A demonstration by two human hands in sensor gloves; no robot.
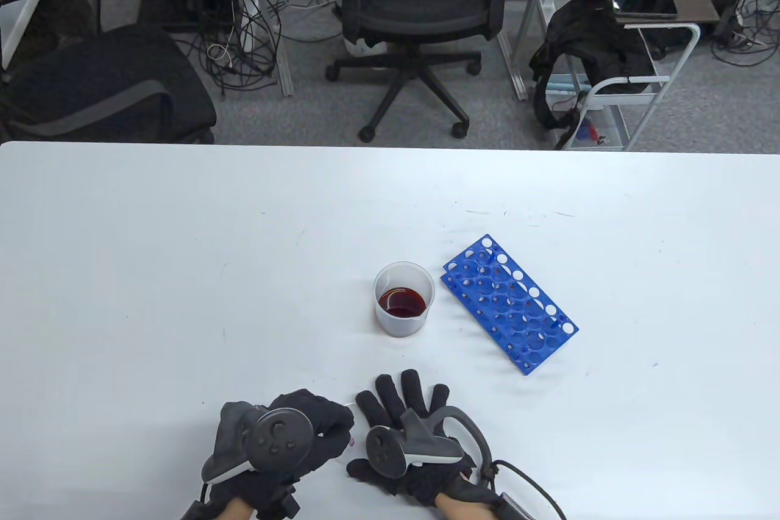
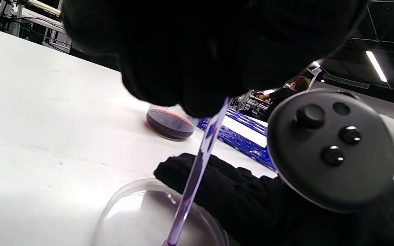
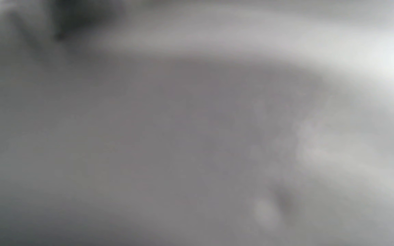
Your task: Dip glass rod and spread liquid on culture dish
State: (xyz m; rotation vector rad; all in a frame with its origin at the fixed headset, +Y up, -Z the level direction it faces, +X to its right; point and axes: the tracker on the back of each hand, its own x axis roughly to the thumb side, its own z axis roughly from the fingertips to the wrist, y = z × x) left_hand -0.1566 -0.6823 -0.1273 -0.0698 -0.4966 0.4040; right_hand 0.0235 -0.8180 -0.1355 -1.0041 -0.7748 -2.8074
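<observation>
Left fingers [image 2: 197, 68] pinch glass rod [image 2: 197, 164] above dish [image 2: 128, 205].

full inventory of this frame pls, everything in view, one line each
table: 1, white, fills the foreground
beaker: 1, clear with dark red liquid, table centre
tube rack: 1, blue, empty, right of the beaker
glass rod: 1, clear, tinted purple, tip down in the dish
culture dish: 1, clear, under the hands at the near edge
office chairs: 2, black, behind the table
cart: 1, white frame, black bag draped on it, back right
left hand: black glove, grey tracker, fingers grip the rod
right hand: black glove, grey tracker, fingers spread flat beside the dish; its wrist view is only blur
</observation>
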